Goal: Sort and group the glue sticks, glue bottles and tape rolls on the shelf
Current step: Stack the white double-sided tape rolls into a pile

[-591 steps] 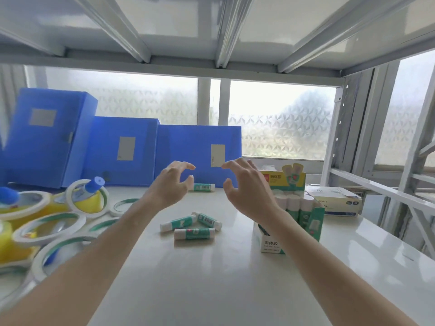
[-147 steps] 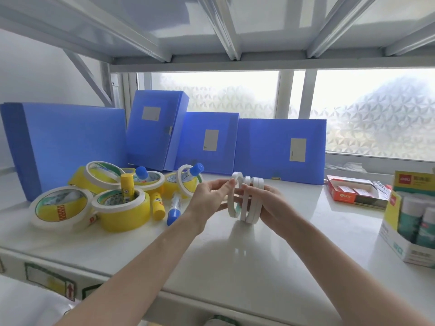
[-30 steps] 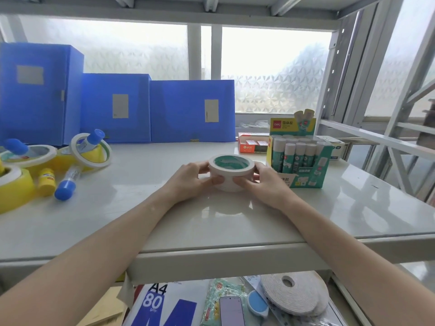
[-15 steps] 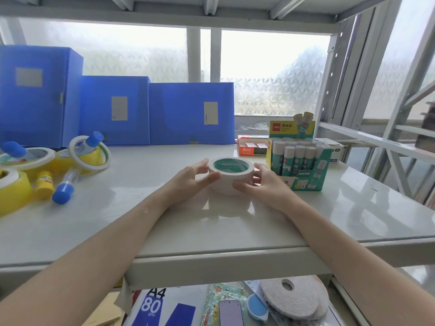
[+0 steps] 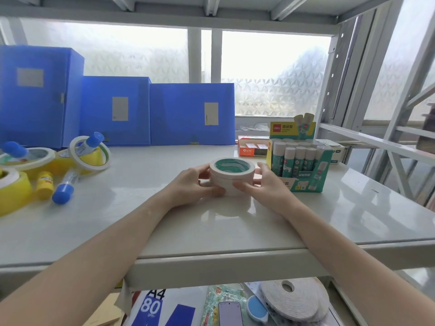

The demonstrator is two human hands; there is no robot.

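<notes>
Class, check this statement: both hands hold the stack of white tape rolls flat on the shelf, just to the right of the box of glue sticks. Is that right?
Not quite. The head view shows the left hand and right hand holding the stack of white tape rolls flat on the shelf, but it sits just left of the box of glue sticks, not right.

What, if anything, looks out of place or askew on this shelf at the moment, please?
On the left, the blue-capped glue bottles lie jumbled among the yellow tape rolls; one bottle pokes through a tilted white tape ring. The white tape stack between both hands sits level.
</notes>
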